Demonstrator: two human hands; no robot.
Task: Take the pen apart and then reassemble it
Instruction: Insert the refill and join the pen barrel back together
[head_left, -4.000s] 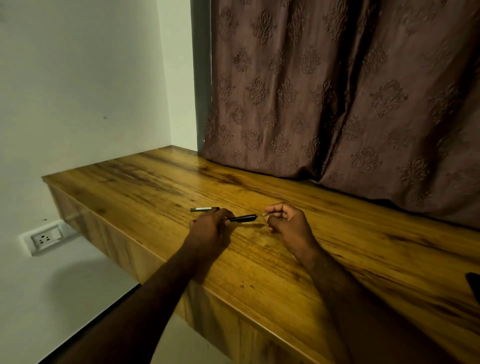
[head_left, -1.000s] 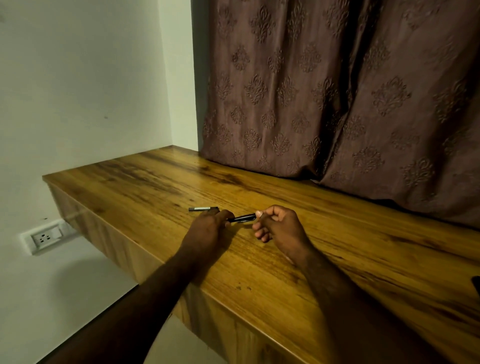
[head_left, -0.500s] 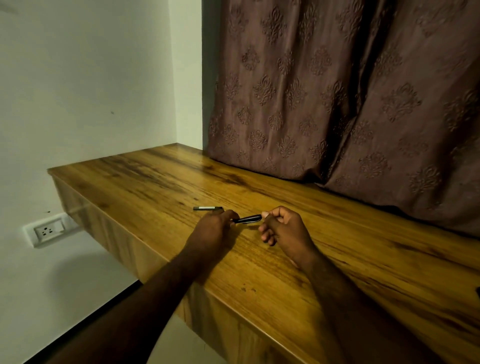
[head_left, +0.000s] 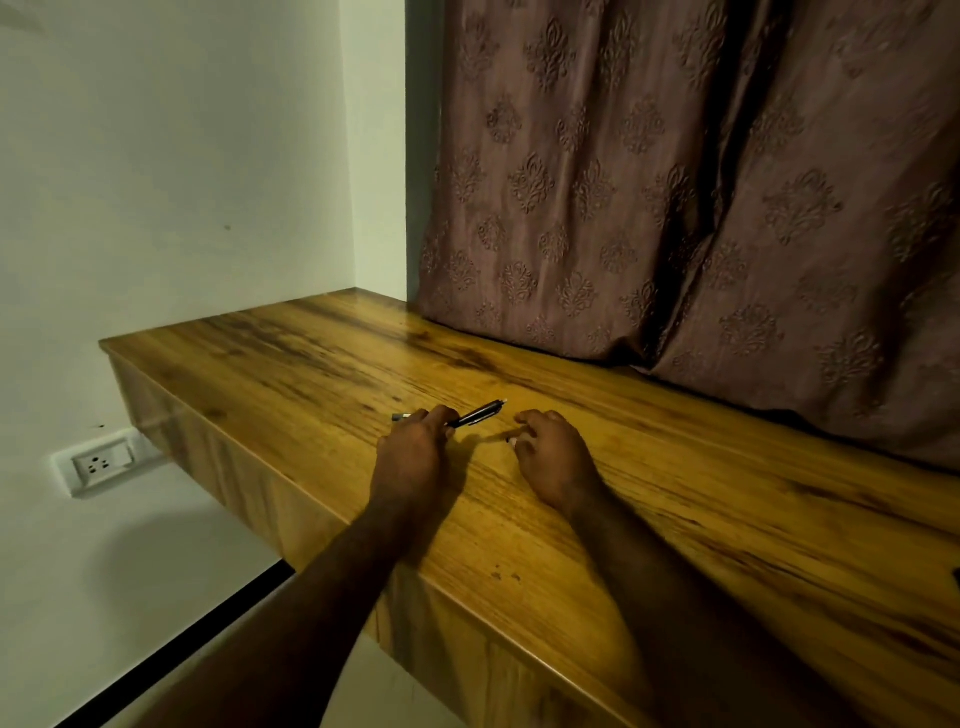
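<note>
My left hand (head_left: 415, 452) grips the black pen barrel (head_left: 475, 415) above the wooden table (head_left: 727, 519). The barrel points up and to the right, and a thin white tip (head_left: 502, 401) sticks out of its far end. A second dark pen part with a light band (head_left: 402, 417) lies on the table just behind my left fingers. My right hand (head_left: 556, 457) rests on the table to the right of the barrel, apart from it, its fingers loosely curled and nothing visibly in them.
A brown patterned curtain (head_left: 675, 208) hangs along the back of the table. A white wall with a socket (head_left: 101, 464) lies to the left, below the table's edge. A dark object (head_left: 956, 578) peeks in at the right edge.
My right hand has let go of the barrel's end and dropped to the table. The barrel now tilts up to the right with the white tip showing.
</note>
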